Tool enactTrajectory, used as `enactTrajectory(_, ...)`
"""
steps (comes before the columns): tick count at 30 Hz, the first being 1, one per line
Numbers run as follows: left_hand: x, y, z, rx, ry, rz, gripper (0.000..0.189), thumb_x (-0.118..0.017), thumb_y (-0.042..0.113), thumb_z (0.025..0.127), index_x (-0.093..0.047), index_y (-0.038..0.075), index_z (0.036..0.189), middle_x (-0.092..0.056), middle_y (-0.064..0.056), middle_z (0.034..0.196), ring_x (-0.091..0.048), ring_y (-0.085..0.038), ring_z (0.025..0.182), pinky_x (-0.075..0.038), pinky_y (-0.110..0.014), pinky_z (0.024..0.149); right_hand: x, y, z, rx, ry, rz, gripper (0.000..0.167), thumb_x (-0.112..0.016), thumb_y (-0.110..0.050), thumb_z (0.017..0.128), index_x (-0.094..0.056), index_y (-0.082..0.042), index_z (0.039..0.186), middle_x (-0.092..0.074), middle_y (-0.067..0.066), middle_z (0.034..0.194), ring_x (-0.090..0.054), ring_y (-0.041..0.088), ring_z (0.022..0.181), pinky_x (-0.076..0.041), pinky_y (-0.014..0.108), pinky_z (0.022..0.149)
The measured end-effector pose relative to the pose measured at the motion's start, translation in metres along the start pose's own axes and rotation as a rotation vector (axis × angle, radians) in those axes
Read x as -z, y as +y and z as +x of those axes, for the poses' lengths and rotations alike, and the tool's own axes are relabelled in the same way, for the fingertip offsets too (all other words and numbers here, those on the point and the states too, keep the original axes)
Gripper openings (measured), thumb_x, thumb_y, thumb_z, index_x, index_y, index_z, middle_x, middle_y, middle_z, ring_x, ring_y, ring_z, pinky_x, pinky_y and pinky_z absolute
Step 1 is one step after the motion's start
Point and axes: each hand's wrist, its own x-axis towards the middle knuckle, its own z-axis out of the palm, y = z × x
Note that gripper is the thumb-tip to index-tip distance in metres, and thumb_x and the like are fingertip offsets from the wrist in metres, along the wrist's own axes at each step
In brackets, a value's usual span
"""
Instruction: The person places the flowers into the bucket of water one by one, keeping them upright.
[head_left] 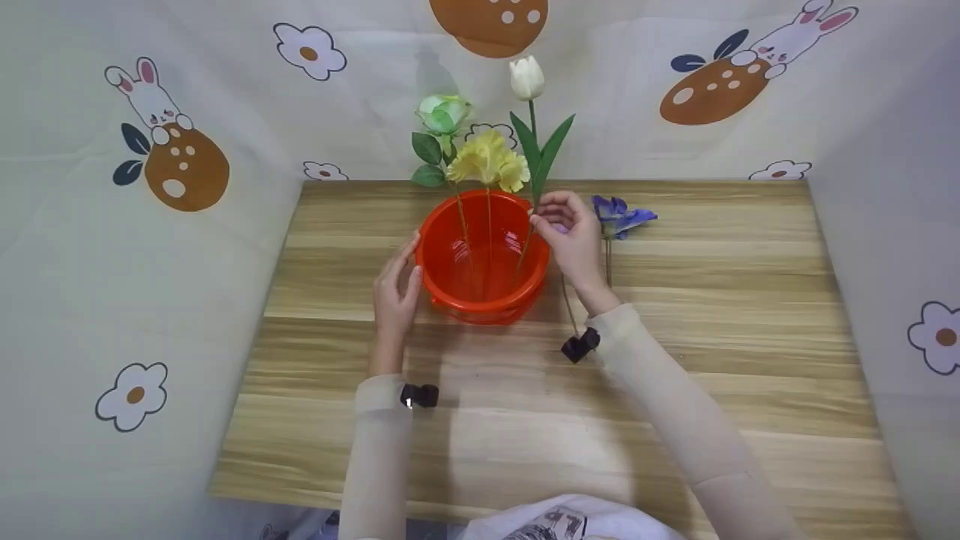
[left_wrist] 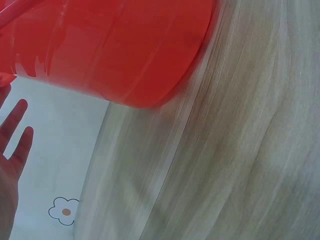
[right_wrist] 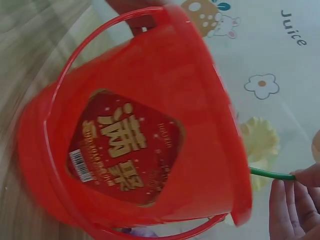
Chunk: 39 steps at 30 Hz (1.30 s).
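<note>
A red bucket point(head_left: 484, 307) stands upright on the table, its handle point(right_wrist: 56, 90) hanging down the side in the right wrist view. My left hand point(head_left: 396, 289) rests against its left side near the rim, fingers fairly straight. Thumb and fingers of my right hand point(head_left: 576, 241) pinch the green stem point(right_wrist: 272, 174) of a white tulip point(head_left: 527, 79) just over the right rim. The stem's lower end reaches down inside the bucket. A pale green rose point(head_left: 444, 114) and a yellow flower point(head_left: 484, 159) stand in the bucket, leaning on the back rim.
Right of the bucket a blue-purple flower point(head_left: 619, 217) lies on the wooden table point(head_left: 720, 300). Another thin stem point(head_left: 568, 304) lies there, its bloom mostly hidden behind my right hand. A printed cloth point(head_left: 375, 112) hangs along the back and sides.
</note>
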Motion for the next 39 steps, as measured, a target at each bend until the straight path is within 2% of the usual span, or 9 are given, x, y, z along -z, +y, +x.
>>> enactTrajectory(5, -0.001, -0.006, -0.001, 0.014, -0.001, -0.01, 0.04, -0.057, 0.001, 0.095, -0.059, -0.003, 0.135, -0.058, -0.026, 0.139, -0.054, -0.037, 0.133, -0.043, -0.039, 0.115, -0.004, 0.009, 0.0, 0.024, -0.028, -0.087, 0.036, -0.07, 0.007, 0.085, -0.062, 0.007, 0.121, -0.071, 0.008, 0.092, -0.067, 0.007, 0.081, -0.056, 0.018, 0.077)
enactTrajectory(11, -0.004, -0.028, -0.003, 0.006, 0.001, -0.015, 0.041, -0.057, 0.003, 0.096, -0.059, 0.004, 0.137, -0.058, -0.018, 0.143, -0.053, -0.033, 0.135, -0.041, -0.035, 0.117, -0.008, 0.006, 0.0, 0.002, -0.058, -0.119, 0.027, -0.066, 0.009, 0.084, -0.061, 0.005, 0.11, -0.07, 0.018, 0.095, -0.067, 0.008, 0.078, -0.057, 0.019, 0.076)
enactTrajectory(13, -0.003, -0.025, -0.003, 0.004, -0.005, -0.019, 0.041, -0.057, 0.001, 0.096, -0.059, 0.001, 0.137, -0.057, -0.019, 0.143, -0.053, -0.036, 0.135, -0.04, -0.037, 0.117, -0.009, 0.004, 0.001, -0.006, -0.075, -0.116, 0.025, -0.066, 0.01, 0.084, -0.06, 0.004, 0.107, -0.07, 0.02, 0.096, -0.067, 0.008, 0.078, -0.057, 0.019, 0.076)
enactTrajectory(15, -0.002, -0.013, -0.001, -0.003, -0.005, -0.022, 0.04, -0.057, -0.002, 0.095, -0.058, -0.005, 0.135, -0.057, -0.025, 0.141, -0.052, -0.042, 0.133, -0.04, -0.038, 0.117, -0.009, 0.003, 0.001, -0.011, -0.095, -0.117, 0.023, -0.067, 0.009, 0.085, -0.061, 0.005, 0.106, -0.07, 0.022, 0.097, -0.068, 0.008, 0.078, -0.058, 0.018, 0.076)
enactTrajectory(18, 0.0, -0.001, 0.0, -0.007, -0.012, -0.017, 0.04, -0.057, -0.003, 0.094, -0.058, -0.008, 0.134, -0.057, -0.028, 0.139, -0.053, -0.044, 0.132, -0.041, -0.035, 0.117, -0.009, 0.001, 0.001, -0.03, -0.123, -0.139, 0.022, -0.07, 0.005, 0.086, -0.061, 0.005, 0.107, -0.07, 0.024, 0.1, -0.071, 0.015, 0.083, -0.059, 0.018, 0.078)
enactTrajectory(24, 0.0, -0.001, 0.001, -0.001, -0.013, -0.024, 0.04, -0.056, -0.002, 0.094, -0.057, -0.007, 0.134, -0.056, -0.028, 0.14, -0.052, -0.042, 0.133, -0.041, -0.037, 0.117, -0.013, -0.003, 0.002, -0.121, -0.168, -0.23, 0.021, -0.07, 0.0, 0.089, -0.059, 0.004, 0.107, -0.072, 0.024, 0.104, -0.073, 0.035, 0.093, -0.062, 0.024, 0.078)
enactTrajectory(32, 0.0, -0.001, 0.0, -0.012, 0.001, 0.006, 0.04, -0.057, -0.003, 0.094, -0.059, -0.007, 0.133, -0.058, -0.027, 0.138, -0.055, -0.041, 0.13, -0.047, -0.028, 0.11, -0.024, -0.006, 0.009, -0.205, -0.196, -0.426, 0.02, -0.068, -0.001, 0.091, -0.057, 0.002, 0.107, -0.073, 0.021, 0.102, -0.074, 0.029, 0.089, -0.063, 0.035, 0.079)
enactTrajectory(36, 0.0, 0.0, 0.0, -0.009, 0.0, 0.004, 0.04, -0.057, -0.003, 0.093, -0.058, -0.008, 0.133, -0.058, -0.029, 0.138, -0.054, -0.042, 0.13, -0.044, -0.031, 0.113, -0.03, -0.007, 0.012, -0.27, -0.232, -0.442, 0.019, -0.063, 0.001, 0.093, -0.055, 0.002, 0.11, -0.069, 0.02, 0.104, -0.072, 0.027, 0.089, -0.063, 0.038, 0.079)
enactTrajectory(39, 0.0, 0.001, 0.001, -0.002, -0.005, -0.004, 0.04, -0.057, -0.002, 0.094, -0.058, -0.007, 0.134, -0.057, -0.027, 0.139, -0.053, -0.042, 0.132, -0.042, -0.034, 0.115, -0.034, -0.008, 0.014, -0.277, -0.265, -0.544, 0.02, -0.063, 0.001, 0.094, -0.054, 0.002, 0.111, -0.067, 0.018, 0.104, -0.07, 0.026, 0.09, -0.063, 0.036, 0.08)
